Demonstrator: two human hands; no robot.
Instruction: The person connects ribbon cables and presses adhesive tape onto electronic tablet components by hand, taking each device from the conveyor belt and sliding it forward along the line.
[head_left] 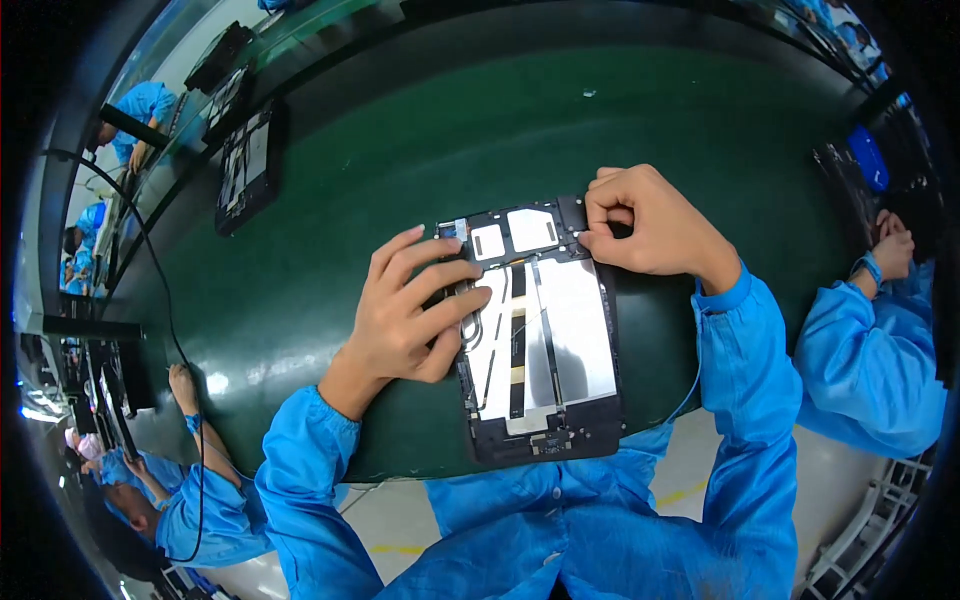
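Observation:
An opened tablet [590, 345] lies at the near edge of the green bench, with its silver inner plate, black frame and dark ribbon cables showing. My left hand [412, 308] rests over its left side, fingers spread across the edge and upper part. At the tablet's top right corner, my right hand [645, 222] is closed in a pinch, thumb and forefinger at the edge. Whatever sits between those fingertips is too small to make out. Two pale rectangular plates [532, 229] show in the tablet's upper part, between my hands.
The green bench [420, 150] stretches away ahead. Another opened tablet [247, 165] lies at the far left. A black cable [160, 262] hangs on the left. Co-workers in blue sit on both sides; one's hand [893, 245] is at the right, beside a blue object [868, 158].

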